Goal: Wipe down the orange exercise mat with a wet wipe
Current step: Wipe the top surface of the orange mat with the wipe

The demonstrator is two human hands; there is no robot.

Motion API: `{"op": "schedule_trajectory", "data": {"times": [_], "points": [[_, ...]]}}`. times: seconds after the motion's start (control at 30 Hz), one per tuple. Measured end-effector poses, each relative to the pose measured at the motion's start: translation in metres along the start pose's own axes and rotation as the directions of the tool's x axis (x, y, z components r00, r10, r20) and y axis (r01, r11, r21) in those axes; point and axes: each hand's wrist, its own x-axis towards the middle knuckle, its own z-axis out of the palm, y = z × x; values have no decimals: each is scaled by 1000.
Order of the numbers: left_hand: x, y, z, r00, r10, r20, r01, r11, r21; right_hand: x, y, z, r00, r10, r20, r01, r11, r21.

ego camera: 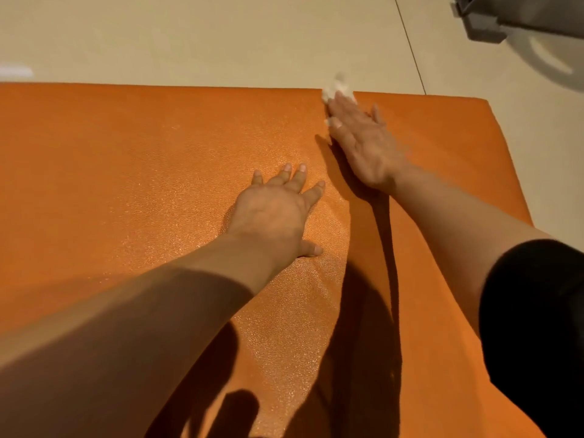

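Note:
The orange exercise mat (126, 184) lies flat on the floor and fills most of the view. Its surface shines wet around the middle. My left hand (278, 210) rests flat on the mat near the centre, fingers spread and straight. My right hand (363, 140) reaches to the mat's far edge with its fingers stretched out. It presses a white wet wipe (338, 88) against the mat there. Only the crumpled front of the wipe shows beyond the fingertips, and it is blurred.
Beige tiled floor (221, 36) lies beyond the mat's far edge and to its right. A grey object with a white curved part (512, 26) stands at the top right corner. A black sleeve (537, 327) covers my right upper arm.

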Motion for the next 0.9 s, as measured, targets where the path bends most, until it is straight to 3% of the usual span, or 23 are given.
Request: {"op": "schedule_trajectory", "data": {"times": [0.07, 0.13, 0.27, 0.4, 0.53, 0.73, 0.8, 0.9], "points": [[-1, -1, 0, 1000, 4, -2, -4, 1000, -6, -3, 13, -3, 985, 163, -54, -161, 986, 34], [0, 0, 0, 1000, 1, 5, -1, 1000, -12, -8, 7, -1, 973, 214, -80, -208, 975, 79], [1, -2, 1, 1000, 12, -18, -13, 999, -30, 6, -40, 12, 998, -68, 17, 66, 992, 104], [-2, -3, 0, 1000, 17, -4, -17, 1000, 12, 18, -39, 9, 993, -109, 49, 108, 994, 28], [-4, 0, 0, 1000, 19, 17, -21, 997, 70, 5, 15, -2, 995, 94, -15, -95, 994, -54], [2, 13, 3, 998, -34, 52, 31, 998, 57, -5, 39, -3, 913, 394, -107, -401, 914, -57], [3, 14, 3, 997, -44, 57, 41, 998, 57, -3, 16, 4, 942, 317, -109, -322, 946, -31], [4, 14, 4, 998, -44, 53, 41, 997, 61, -7, 10, 7, 996, 81, -47, -84, 995, -55]]}}
